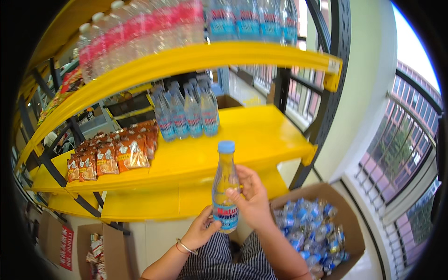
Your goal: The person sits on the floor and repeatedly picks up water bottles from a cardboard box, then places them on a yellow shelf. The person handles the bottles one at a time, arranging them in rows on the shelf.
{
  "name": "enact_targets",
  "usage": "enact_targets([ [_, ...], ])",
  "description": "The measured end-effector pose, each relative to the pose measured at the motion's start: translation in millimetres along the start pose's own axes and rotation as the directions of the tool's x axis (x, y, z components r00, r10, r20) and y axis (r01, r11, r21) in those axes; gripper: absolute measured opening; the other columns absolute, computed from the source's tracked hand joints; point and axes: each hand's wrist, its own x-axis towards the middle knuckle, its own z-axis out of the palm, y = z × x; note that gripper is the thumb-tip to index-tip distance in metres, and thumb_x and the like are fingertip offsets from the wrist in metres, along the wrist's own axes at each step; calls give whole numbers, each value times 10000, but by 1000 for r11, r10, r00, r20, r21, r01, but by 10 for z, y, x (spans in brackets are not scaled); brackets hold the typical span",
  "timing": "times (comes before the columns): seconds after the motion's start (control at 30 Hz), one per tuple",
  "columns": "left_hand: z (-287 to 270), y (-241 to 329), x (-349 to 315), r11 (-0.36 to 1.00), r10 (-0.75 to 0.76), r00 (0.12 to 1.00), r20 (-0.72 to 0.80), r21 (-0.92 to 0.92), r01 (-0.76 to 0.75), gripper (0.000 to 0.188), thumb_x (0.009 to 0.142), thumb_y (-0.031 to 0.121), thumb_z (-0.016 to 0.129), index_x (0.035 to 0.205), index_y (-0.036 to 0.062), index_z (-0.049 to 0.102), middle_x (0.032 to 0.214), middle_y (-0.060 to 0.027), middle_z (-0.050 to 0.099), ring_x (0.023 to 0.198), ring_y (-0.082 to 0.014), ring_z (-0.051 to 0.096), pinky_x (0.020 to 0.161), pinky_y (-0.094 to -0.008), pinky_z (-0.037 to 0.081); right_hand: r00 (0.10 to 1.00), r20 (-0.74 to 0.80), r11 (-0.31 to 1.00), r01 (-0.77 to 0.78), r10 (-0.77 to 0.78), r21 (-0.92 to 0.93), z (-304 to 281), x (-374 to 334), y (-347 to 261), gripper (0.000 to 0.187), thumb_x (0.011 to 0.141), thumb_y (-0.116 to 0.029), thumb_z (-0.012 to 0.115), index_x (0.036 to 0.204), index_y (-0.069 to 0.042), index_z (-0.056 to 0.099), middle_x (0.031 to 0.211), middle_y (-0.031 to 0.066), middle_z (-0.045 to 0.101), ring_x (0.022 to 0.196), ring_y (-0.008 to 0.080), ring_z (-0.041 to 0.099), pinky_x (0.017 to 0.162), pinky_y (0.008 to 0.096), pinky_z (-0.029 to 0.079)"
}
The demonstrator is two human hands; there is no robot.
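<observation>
A clear plastic water bottle (pixel 226 186) with a light blue cap and a blue label stands upright between my hands, in front of the yellow shelf (pixel 261 135). My right hand (pixel 249 198) is closed round its right side, thumb across the front above the label. Down at the lower left of the bottle, my left hand (pixel 205 228) has its thumb and fingers curled against the base. On the middle shelf, beyond my hands, a block of similar bottles (pixel 186 114) stands beside rows of orange-brown snack packets (pixel 109 154).
Pink-labelled bottles (pixel 140 30) and blue-labelled bottles (pixel 252 21) line the upper shelf (pixel 196 53). At my lower right sits a cardboard box (pixel 352 228) full of bottles. Another cardboard box (pixel 114 247) with packets is at lower left. A dark rack post (pixel 331 102) rises at right.
</observation>
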Motion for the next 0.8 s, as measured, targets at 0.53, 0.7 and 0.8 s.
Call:
enact_targets([
  [0.53, -1173, 234, 950, 967, 182, 966, -183, 212, -142, 269, 927, 133, 528, 1166, 16, 490, 1050, -30, 582, 945, -93, 549, 846, -262, 450, 965, 222, 849, 233, -140, -474, 829, 1015, 353, 598, 911, -236, 534, 1405, -49, 253, 1337, 220, 412, 1157, 343, 489, 955, 364, 385],
  [0.7, -1574, 214, 1109, 942, 244, 945, -216, 285, -178, 332, 931, 145, 523, 1231, 20, 457, 1092, -37, 573, 958, -102, 542, 849, -266, 448, 923, 306, 799, 361, -233, -481, 906, 1264, 832, 655, 931, -241, 485, 1450, -78, 119, 1372, 235, 365, 1175, 381, 452, 958, 404, 373],
  [0.8, -1836, 190, 1193, 924, 240, 938, -250, 355, -142, 366, 930, 152, 526, 1258, 18, 435, 1112, -45, 571, 959, -101, 542, 852, -270, 448, 909, 388, 820, 333, -149, -465, 922, 1363, 1059, 706, 919, -193, 491, 1461, -100, 49, 1396, 241, 329, 1200, 398, 426, 975, 409, 359],
])
